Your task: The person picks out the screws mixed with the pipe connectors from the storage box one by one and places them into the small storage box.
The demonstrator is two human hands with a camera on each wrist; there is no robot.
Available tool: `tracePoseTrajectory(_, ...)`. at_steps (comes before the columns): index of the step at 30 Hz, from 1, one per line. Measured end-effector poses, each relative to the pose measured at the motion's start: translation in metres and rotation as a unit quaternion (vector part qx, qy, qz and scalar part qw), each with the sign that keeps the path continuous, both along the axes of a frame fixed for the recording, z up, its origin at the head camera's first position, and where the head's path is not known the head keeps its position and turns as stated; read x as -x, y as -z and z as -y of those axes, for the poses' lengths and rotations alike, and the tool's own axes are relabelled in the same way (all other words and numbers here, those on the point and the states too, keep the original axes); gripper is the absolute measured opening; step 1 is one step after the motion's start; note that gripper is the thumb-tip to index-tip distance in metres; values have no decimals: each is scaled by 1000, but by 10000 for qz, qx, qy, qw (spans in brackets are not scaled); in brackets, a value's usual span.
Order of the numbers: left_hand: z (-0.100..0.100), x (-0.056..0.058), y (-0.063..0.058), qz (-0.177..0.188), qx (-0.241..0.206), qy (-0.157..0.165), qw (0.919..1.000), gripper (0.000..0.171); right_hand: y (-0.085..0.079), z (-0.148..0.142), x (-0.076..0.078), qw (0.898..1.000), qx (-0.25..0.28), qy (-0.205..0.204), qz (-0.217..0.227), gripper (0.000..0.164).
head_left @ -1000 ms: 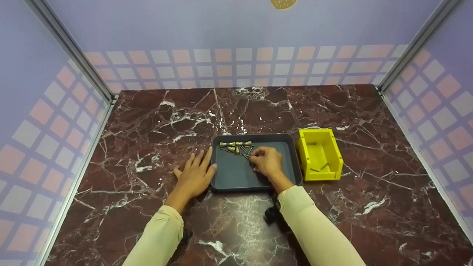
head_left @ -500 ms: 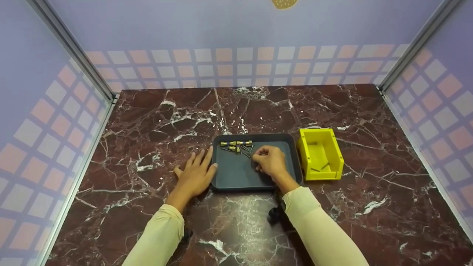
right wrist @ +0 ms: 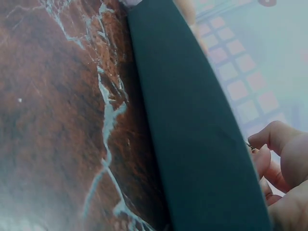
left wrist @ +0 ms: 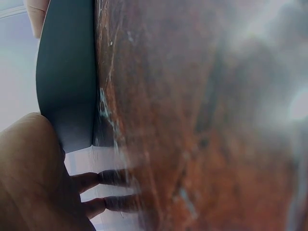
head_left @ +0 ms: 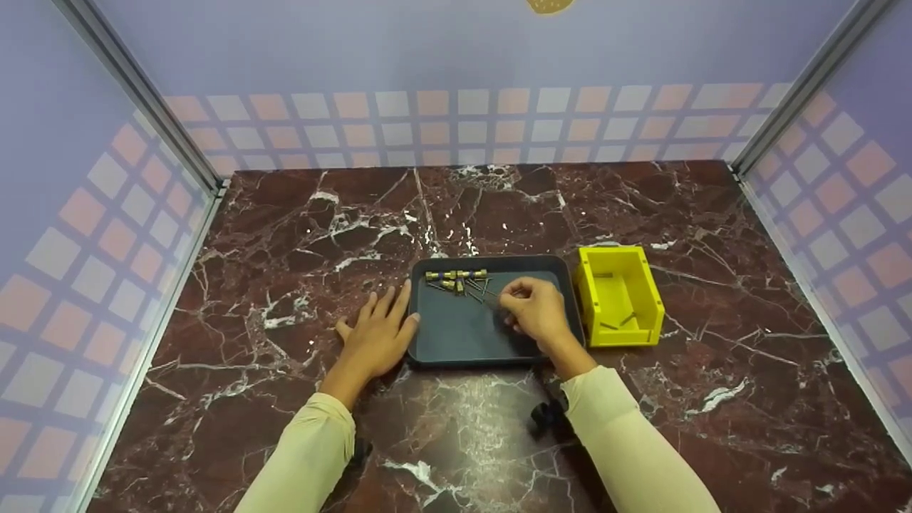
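A dark grey tray point(head_left: 456, 349) lies on the marble-patterned table. My left hand point(head_left: 375, 335) rests against its left side, fingers spread and fairly straight, with the thumb at the rim. Over the tray's right half, my right hand point(head_left: 538, 310) pinches a thin screw between thumb and index finger; most of it is hidden by the fingers. In the right wrist view, only a small tip of the screw point(right wrist: 250, 146) shows at the fingertips. Left of that hand, several loose screws point(head_left: 475, 294) lie beside several brass fittings point(head_left: 470, 274) with blue bands, near the tray's back wall.
A yellow bin point(head_left: 586, 313) stands just right of the tray, with several screws point(head_left: 628, 318) lying inside. Patterned panels point(head_left: 456, 128) wall in the table at the back and both sides.
My right hand has drawn back a little to the right, away from the loose screws, with the pinched screw. The left hand has stayed at the tray's left side.
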State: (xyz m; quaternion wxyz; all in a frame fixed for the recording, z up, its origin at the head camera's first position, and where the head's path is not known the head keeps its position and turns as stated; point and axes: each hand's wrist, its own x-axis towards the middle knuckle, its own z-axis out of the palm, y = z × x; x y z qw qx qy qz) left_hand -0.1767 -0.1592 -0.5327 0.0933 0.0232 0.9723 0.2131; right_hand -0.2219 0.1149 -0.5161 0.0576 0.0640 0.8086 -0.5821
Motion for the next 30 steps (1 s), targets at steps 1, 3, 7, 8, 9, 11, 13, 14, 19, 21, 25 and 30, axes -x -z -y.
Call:
tracePoseTrajectory(1,0,0,0,-10,1,-1,10000,63,-2,-2,-1,10000,6,-22,-14,4)
tracePoseTrajectory(3,0,0,0,-31,11,-17,10000,63,-6,-6,-3,10000,21,-60,-47,5)
tracePoseTrajectory(7,0,0,0,-27,11,-30,10000,63,-14,-17,-6,9998,149,-78,-119,6)
tracePoseTrajectory(8,0,0,0,-16,9,-32,10000,64,-16,-20,-7,9996,223,-69,-143,6)
tracePoseTrajectory(9,-1,0,1,-7,3,-33,10000,64,-18,-23,-8,9994,296,-59,-176,6)
tracePoseTrajectory(11,-1,0,1,6,-15,-27,10000,64,-23,-30,-10,9988,417,-47,-240,6)
tracePoseTrajectory(13,-1,0,1,8,-26,-27,10000,64,-27,-36,-12,9984,486,-53,-296,7)
tracePoseTrajectory(14,0,-1,1,12,-40,-24,10000,64,-29,-39,-13,9981,531,-57,-308,8)
tracePoseTrajectory(19,0,-1,-1,34,-87,4,10000,64,-38,-58,-16,9974,627,12,-346,9)
tracePoseTrajectory(21,0,-1,-1,46,-84,15,10000,64,-41,-66,-16,9972,628,96,-404,8)
tracePoseTrajectory(25,0,-1,1,37,-56,7,10000,63,-45,-82,-16,9962,638,308,-509,8)
tracePoseTrajectory(30,-1,0,1,11,-44,-20,10000,63,-49,-102,-15,9958,559,583,-435,11)
